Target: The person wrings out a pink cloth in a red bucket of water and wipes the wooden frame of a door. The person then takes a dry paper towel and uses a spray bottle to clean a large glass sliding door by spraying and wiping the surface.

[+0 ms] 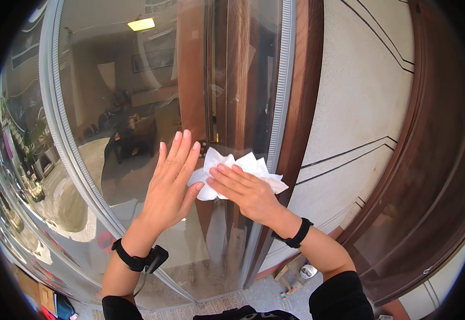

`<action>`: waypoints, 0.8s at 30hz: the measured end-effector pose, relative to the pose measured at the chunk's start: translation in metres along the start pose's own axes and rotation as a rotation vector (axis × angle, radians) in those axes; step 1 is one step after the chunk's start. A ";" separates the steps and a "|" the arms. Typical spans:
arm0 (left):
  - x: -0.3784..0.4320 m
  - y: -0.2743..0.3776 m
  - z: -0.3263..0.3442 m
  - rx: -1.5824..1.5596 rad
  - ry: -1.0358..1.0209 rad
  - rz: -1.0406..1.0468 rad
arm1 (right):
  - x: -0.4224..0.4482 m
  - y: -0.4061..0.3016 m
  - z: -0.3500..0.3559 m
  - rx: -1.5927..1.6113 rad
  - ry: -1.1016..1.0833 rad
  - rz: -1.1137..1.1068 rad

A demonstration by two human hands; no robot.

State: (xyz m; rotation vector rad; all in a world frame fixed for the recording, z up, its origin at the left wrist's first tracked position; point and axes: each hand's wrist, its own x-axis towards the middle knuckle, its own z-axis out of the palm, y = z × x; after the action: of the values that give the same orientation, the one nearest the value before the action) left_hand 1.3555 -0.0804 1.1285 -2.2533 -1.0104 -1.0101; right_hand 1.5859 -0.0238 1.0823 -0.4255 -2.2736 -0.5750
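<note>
Before me stands a clear, see-through door panel (pixel 136 112) that mirrors parts of the surroundings. My right hand (pixel 242 188) presses a crumpled white tissue (pixel 252 162) against the panel, near its right edge strip. The tissue fans out past the fingertips on both sides. My left hand (pixel 172 180) is raised flat, fingers up and slightly apart, with nothing in it. It is at the panel just left of the tissue; whether the palm touches the surface is hidden. Black bands circle both wrists, and a small black device with a cable sits on the left one.
A ribbed grey strip (pixel 282 80) and brown wooden frame (pixel 306 88) edge the panel's right side. Beyond is a white wall (pixel 352 100) with black lines, then a brown door (pixel 436 160). A small wooden stool (pixel 288 280) and patterned mat (pixel 212 306) lie below.
</note>
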 end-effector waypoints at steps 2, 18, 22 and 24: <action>-0.005 0.000 0.007 0.028 -0.035 0.003 | -0.043 -0.020 0.028 0.066 -0.105 0.035; -0.033 -0.018 0.003 -0.221 -0.062 0.017 | -0.056 -0.040 -0.025 0.613 -0.407 0.280; -0.026 -0.017 -0.014 -0.376 -0.010 -0.040 | 0.066 0.014 -0.108 0.130 0.361 0.062; -0.011 -0.008 -0.014 -0.461 0.032 -0.046 | 0.104 0.045 -0.128 -0.063 0.496 0.028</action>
State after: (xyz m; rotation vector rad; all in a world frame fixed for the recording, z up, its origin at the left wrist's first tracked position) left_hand 1.3384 -0.0893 1.1290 -2.5708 -0.8874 -1.4135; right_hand 1.6110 -0.0394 1.2512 -0.3038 -1.7775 -0.6571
